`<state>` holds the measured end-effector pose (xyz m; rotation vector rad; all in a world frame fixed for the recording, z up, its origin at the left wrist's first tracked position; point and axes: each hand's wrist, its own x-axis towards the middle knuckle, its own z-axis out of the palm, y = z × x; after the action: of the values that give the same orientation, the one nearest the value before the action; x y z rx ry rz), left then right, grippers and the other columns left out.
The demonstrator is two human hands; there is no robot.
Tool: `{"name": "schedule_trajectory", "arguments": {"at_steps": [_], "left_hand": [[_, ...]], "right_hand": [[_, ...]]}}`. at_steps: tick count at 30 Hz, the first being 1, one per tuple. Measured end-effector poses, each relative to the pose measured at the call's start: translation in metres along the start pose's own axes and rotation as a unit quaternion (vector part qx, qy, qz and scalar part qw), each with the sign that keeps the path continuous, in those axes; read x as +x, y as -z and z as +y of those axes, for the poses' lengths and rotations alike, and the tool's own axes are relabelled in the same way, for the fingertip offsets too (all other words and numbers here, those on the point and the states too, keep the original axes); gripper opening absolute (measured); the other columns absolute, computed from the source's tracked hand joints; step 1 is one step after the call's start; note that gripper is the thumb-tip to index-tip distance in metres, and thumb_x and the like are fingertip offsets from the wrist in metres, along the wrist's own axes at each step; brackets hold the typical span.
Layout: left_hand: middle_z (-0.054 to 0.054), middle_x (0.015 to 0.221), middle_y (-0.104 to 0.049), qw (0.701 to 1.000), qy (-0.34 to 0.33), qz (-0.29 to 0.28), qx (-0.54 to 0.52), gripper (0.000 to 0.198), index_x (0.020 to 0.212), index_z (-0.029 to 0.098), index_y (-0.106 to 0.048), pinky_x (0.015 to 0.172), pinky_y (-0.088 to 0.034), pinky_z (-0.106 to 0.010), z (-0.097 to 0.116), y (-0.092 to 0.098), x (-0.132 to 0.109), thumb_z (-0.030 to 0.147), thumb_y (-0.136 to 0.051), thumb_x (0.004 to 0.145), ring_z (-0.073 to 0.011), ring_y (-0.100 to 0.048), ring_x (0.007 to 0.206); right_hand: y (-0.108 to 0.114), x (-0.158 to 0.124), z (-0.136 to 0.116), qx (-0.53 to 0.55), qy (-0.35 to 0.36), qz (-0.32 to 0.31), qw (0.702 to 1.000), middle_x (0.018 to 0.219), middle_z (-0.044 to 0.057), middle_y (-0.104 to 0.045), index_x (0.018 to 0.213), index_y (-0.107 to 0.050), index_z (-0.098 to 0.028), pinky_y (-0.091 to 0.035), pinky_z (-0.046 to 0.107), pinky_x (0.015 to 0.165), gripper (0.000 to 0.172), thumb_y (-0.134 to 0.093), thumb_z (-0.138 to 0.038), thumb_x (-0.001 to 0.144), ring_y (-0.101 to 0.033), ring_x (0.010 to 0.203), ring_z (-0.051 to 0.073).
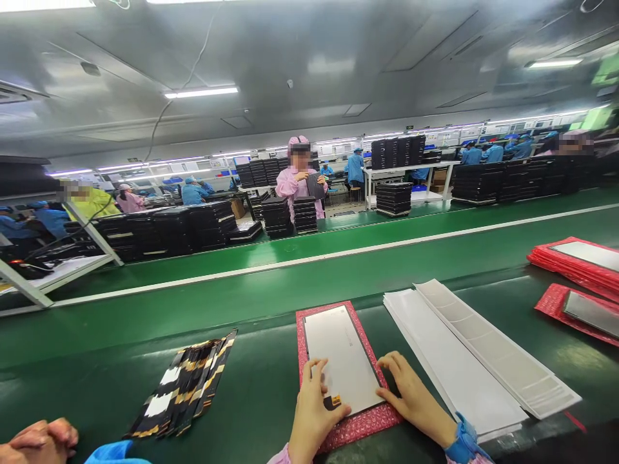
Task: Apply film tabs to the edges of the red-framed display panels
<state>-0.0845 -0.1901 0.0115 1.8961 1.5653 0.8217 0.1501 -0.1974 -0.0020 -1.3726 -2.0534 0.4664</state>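
A flat display panel (338,354) with a pale back and dark border lies on a red bubble-wrap sheet (365,428). My left hand (314,403) rests over its lower left part, thumb and fingers apart, beside a small black and gold flex connector (333,402). At the panel's right edge is my right hand (411,393), its thumb and fingertips touching the border with a gap between them. To the right lie long white sheets (445,354), topped by a strip of greyish film pieces (493,348). Neither hand has fingers wrapped round anything.
Left of me lies a fanned pile of dark, gold and white flex strips (186,386). Another person's hand (41,441) shows at the lower left. Red bubble-wrap packs (578,264) sit at the right. Beyond the green bench (271,274), a person in pink (294,180) stands behind black tray stacks (304,216).
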Motion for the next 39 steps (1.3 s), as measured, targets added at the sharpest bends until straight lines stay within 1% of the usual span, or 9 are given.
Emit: {"name": "schedule_trajectory", "arguments": {"at_steps": [3,6,11,15,20,23,28,35,39], "left_hand": [[-0.011,0.141,-0.023,0.992,-0.075,0.041,0.091,0.085,0.135,0.016,-0.021,0.092,-0.042,-0.034,0.0,-0.01,-0.009,0.019,-0.062,0.061,-0.0244,-0.044,0.113],[-0.011,0.142,-0.021,0.953,-0.191,0.034,0.235,0.087,0.138,0.014,-0.016,0.101,-0.025,-0.053,-0.011,-0.039,-0.018,0.025,-0.061,0.064,-0.0324,-0.021,0.128],[-0.004,0.136,-0.034,0.895,-0.247,0.052,0.369,0.054,0.136,0.022,-0.017,0.098,-0.03,-0.053,-0.044,-0.082,-0.025,0.017,-0.034,0.086,-0.0237,-0.036,0.122],[0.0,0.137,-0.031,0.888,-0.252,0.073,0.377,0.055,0.136,0.025,-0.012,0.095,-0.035,-0.045,-0.06,-0.079,-0.026,0.032,-0.036,0.087,-0.0231,-0.036,0.122],[-0.004,0.139,-0.027,0.896,-0.24,0.101,0.36,0.077,0.137,0.019,-0.014,0.096,-0.033,-0.045,-0.063,-0.065,-0.036,0.061,-0.039,0.077,-0.0298,-0.033,0.123],[-0.006,0.138,-0.027,0.886,-0.258,0.111,0.369,0.072,0.137,0.017,-0.017,0.098,-0.029,-0.046,-0.06,-0.062,-0.037,0.055,-0.04,0.079,-0.0307,-0.032,0.123],[0.0,0.132,-0.039,0.839,-0.38,0.077,0.381,0.052,0.136,0.023,-0.018,0.094,-0.037,-0.036,-0.064,-0.062,-0.033,0.032,-0.036,0.088,-0.0215,-0.045,0.115],[-0.011,0.131,-0.043,0.922,-0.272,0.059,0.27,0.072,0.13,0.015,-0.038,0.096,-0.039,-0.038,-0.071,-0.053,-0.048,0.058,-0.051,0.074,-0.0293,-0.039,0.12],[-0.015,0.137,-0.032,0.956,-0.233,0.011,0.178,0.069,0.135,0.015,-0.026,0.098,-0.038,-0.038,-0.062,-0.039,-0.052,0.049,-0.049,0.079,-0.0252,-0.034,0.123]], "right_hand": [[-0.008,-0.001,-0.003,-0.103,0.012,0.043,0.994,0.128,0.009,-0.038,0.127,-0.033,-0.022,-0.035,0.038,0.096,0.047,-0.046,-0.03,0.083,-0.037,0.118,0.023],[-0.028,-0.004,-0.013,-0.184,0.067,0.016,0.98,0.142,0.009,-0.023,0.139,-0.009,-0.021,-0.027,0.048,0.1,0.054,-0.031,-0.026,0.09,-0.022,0.128,0.026],[-0.047,-0.014,-0.025,-0.207,0.135,-0.095,0.964,0.141,0.009,-0.017,0.138,0.005,-0.022,-0.031,0.06,0.092,0.058,-0.026,-0.035,0.09,-0.026,0.126,0.031],[-0.042,-0.027,-0.011,-0.214,0.079,-0.067,0.971,0.14,0.009,-0.017,0.137,0.003,-0.024,-0.03,0.065,0.089,0.069,-0.031,-0.054,0.085,-0.026,0.125,0.036],[-0.039,-0.04,0.002,-0.218,-0.003,-0.022,0.976,0.14,0.01,-0.016,0.136,0.008,-0.024,-0.026,0.067,0.089,0.073,-0.032,-0.057,0.083,-0.025,0.125,0.035],[-0.04,-0.038,-0.007,-0.222,-0.007,-0.017,0.975,0.14,0.011,-0.014,0.135,0.011,-0.023,-0.024,0.069,0.088,0.076,-0.031,-0.058,0.082,-0.023,0.126,0.036],[-0.043,-0.035,-0.025,-0.222,0.066,-0.039,0.972,0.14,0.011,-0.017,0.135,0.01,-0.024,-0.028,0.068,0.087,0.068,-0.029,-0.051,0.087,-0.028,0.124,0.036],[-0.049,-0.037,-0.024,-0.24,0.096,-0.005,0.966,0.137,0.013,-0.025,0.136,0.011,-0.023,-0.028,0.07,0.084,0.07,-0.031,-0.051,0.087,-0.035,0.119,0.039],[-0.076,-0.032,-0.031,-0.24,0.119,0.046,0.962,0.134,0.017,-0.031,0.136,0.012,-0.018,-0.033,0.06,0.087,0.08,-0.035,-0.056,0.083,-0.041,0.115,0.038]]}}
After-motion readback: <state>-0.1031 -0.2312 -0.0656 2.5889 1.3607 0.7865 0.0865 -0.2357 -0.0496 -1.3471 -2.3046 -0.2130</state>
